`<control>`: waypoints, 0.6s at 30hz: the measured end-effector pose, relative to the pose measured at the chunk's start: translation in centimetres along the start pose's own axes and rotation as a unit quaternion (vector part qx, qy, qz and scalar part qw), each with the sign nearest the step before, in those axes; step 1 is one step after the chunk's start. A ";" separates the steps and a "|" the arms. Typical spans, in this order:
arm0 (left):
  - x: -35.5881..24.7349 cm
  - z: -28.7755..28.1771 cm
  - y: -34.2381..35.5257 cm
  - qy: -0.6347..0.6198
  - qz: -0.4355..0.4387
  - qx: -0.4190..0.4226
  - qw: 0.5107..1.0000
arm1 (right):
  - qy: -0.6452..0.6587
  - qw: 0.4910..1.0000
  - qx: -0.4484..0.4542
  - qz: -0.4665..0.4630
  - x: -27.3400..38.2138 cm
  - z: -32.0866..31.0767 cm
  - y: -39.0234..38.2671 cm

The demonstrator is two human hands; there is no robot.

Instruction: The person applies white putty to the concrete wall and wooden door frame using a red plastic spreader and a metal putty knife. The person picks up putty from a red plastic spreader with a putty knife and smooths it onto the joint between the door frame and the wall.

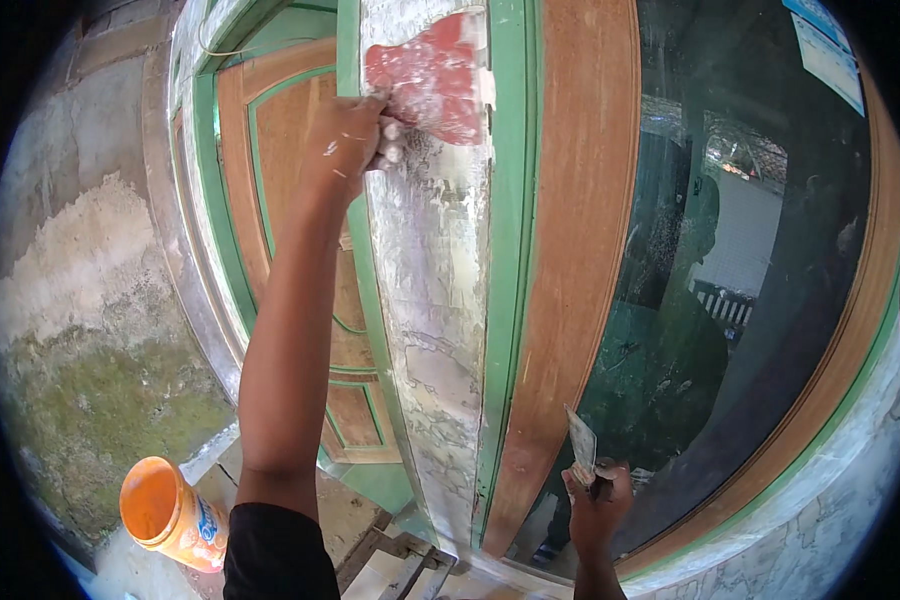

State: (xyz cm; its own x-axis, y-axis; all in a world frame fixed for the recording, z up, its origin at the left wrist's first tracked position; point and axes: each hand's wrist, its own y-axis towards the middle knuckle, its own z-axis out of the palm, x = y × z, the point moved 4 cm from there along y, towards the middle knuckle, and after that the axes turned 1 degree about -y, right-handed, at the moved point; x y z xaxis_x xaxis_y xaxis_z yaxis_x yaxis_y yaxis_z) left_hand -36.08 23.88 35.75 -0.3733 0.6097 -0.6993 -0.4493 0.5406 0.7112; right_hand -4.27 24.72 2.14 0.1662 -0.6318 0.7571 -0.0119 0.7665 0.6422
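Left arm (295, 320) reaches high, nearly straight. I see the left hand (358, 132) closed on a red scraper (432, 75) against the pale column (430, 260), its long edge upright, facing right. Low down, right hand (598, 508) grips a putty knife (582, 440), blade pointing up-left, long axis steep.

The left arm (290, 350) runs up from the lower edge, extended almost straight, a black sleeve (275, 550) ending near the elbow. Its wrist bends slightly; the left hand (353, 138) is raised high, fingers curled in a grip and whitened, with pale streaks near the wrist. The right hand (598, 510) is far lower, closed, its forearm (597, 575) mostly out of view.
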 end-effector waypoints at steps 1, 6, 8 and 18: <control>0.3 -1.0 0.2 0.003 0.005 -0.023 1.000 | 0.001 1.000 -0.007 0.005 0.2 -0.1 0.1; -0.9 -3.5 -0.5 -0.032 0.001 -0.030 0.999 | -0.011 0.998 -0.031 0.045 -0.3 -0.7 0.3; -0.8 -2.1 -0.5 -0.026 0.009 -0.004 1.000 | -0.053 0.998 -0.034 0.028 -0.8 -0.9 0.3; 0.2 -3.0 -0.1 0.011 0.020 -0.046 0.999 | -0.020 0.998 -0.038 0.052 0.2 -1.0 0.4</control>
State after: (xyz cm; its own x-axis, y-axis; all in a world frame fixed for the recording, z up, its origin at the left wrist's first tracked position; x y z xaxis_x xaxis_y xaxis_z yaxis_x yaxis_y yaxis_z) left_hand -38.58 22.17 35.37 -0.4103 0.6162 -0.6723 -0.5052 0.4602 0.7301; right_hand -3.24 25.07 2.44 0.1281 -0.5508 0.8248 0.0489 0.8341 0.5494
